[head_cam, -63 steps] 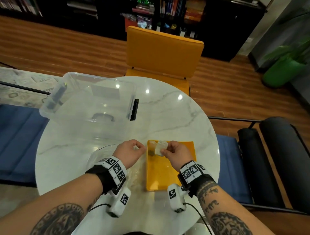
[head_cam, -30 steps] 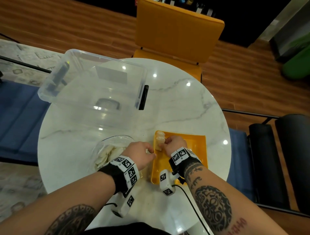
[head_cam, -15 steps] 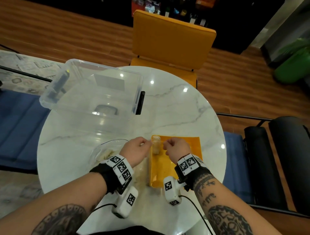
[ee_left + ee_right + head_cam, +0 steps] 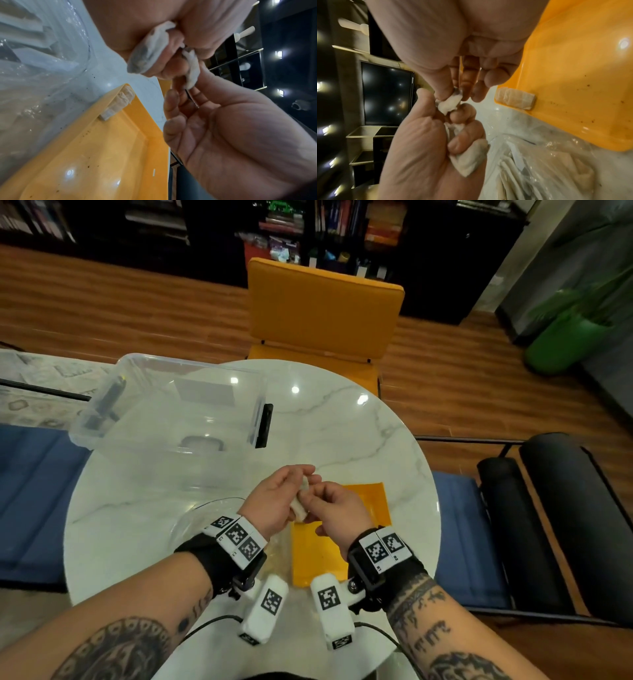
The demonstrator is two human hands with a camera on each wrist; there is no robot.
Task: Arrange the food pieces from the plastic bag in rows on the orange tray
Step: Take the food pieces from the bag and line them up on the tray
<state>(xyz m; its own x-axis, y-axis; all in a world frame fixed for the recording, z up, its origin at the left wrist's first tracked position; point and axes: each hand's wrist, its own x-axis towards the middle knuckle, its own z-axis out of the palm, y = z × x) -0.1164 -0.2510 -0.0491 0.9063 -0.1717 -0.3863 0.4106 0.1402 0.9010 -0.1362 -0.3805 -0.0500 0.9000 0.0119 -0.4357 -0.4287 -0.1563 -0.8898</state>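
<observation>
Right now both hands are raised together over the far left corner of the tray (image 4: 342, 556), fingertips meeting. The left hand (image 4: 274, 501) has its fingers curled round a pale, floury piece (image 4: 145, 54), one end poking out below the little finger. The right hand (image 4: 339, 508) pinches a second, smaller white piece (image 4: 192, 73) between thumb and fingertips, just beside the first; whether the two pieces are still joined I cannot tell from the wrist views.

Beneath the hands, three or so pieces (image 4: 516, 100) already lie in a short row on the tray, tight against its left rim at the far corner. The rest of the orange floor shows only dark specks.

Left of the tray, touching its edge, sits the clear bag (image 4: 539, 162) with more pale pieces inside. Tray and bag rest on a round white marble table (image 4: 342, 433). Farther back on the left stands a clear tub (image 4: 164, 412) with a dark latch on its right end. Beyond the table is a yellow chair (image 4: 325, 309), and a green pot (image 4: 565, 344) stands on the wooden floor to the right.
</observation>
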